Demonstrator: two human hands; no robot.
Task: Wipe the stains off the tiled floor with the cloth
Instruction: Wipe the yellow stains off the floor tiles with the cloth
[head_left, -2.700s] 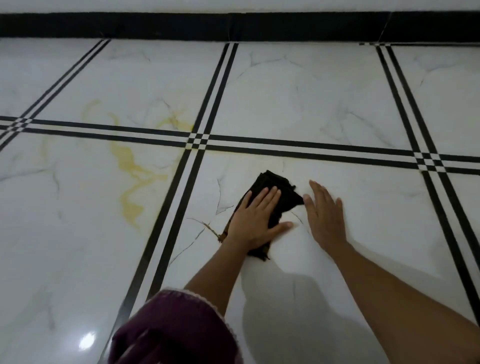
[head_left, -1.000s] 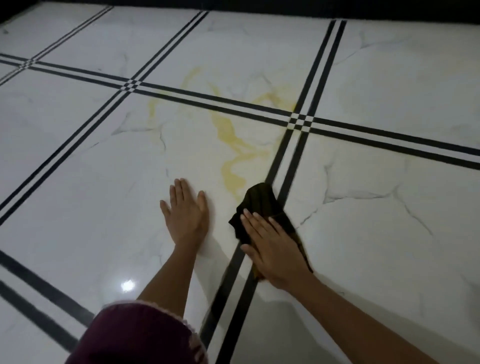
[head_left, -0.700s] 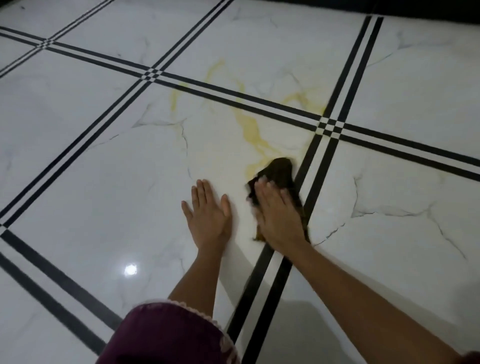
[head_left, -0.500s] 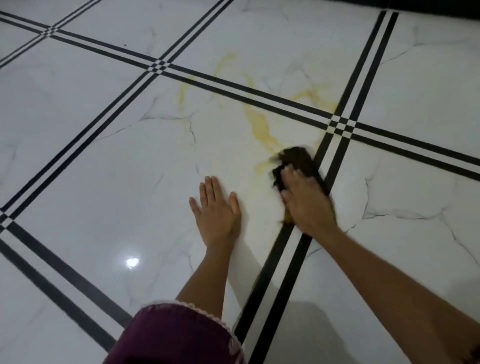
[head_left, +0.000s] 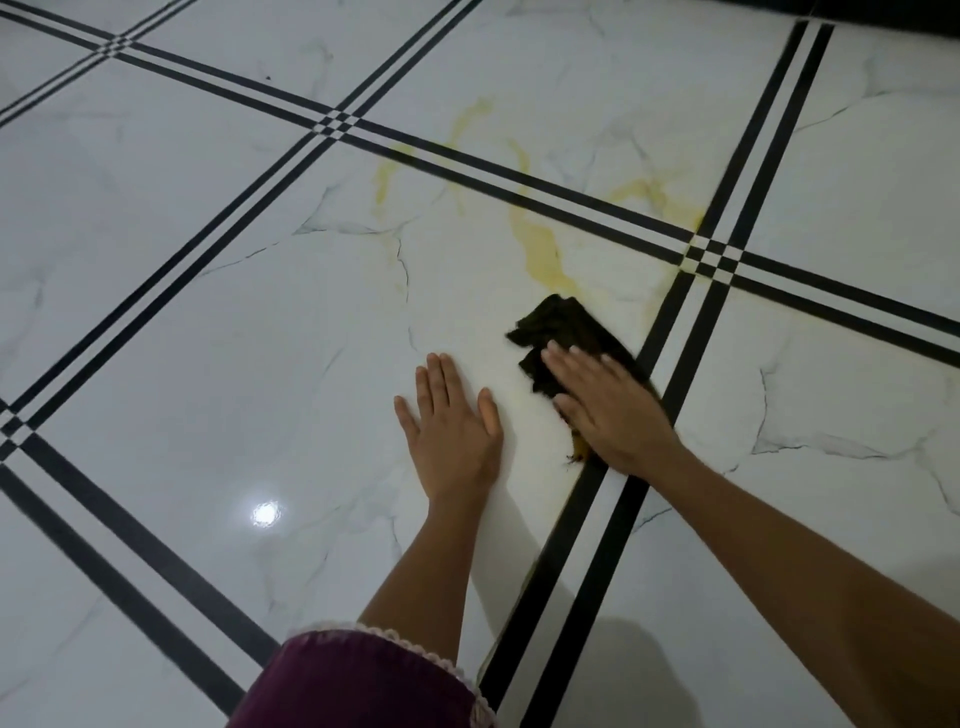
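Observation:
A dark crumpled cloth (head_left: 558, 325) lies on the white marble-look tiled floor (head_left: 208, 364). My right hand (head_left: 613, 410) presses flat on its near part, fingers spread over it. The cloth's far corner touches the lower end of a yellow stain (head_left: 543, 249) that runs up across the black double line. Fainter yellow streaks (head_left: 387, 174) lie further left, and another yellow patch (head_left: 660, 200) sits near the line crossing. My left hand (head_left: 452, 431) rests flat on the tile just left of the cloth, fingers apart, holding nothing.
Black double lines (head_left: 670, 338) cross the floor in a grid; one runs just right of the cloth. A lamp's reflection (head_left: 266, 513) shines on the near tile. A purple sleeve (head_left: 363, 680) fills the bottom edge. A dark skirting (head_left: 883, 10) borders the far right.
The cloth passed from my left hand to my right hand and moved onto the stained tile. In the last half second my right hand drew the cloth back toward me; the lower stain looks fainter.

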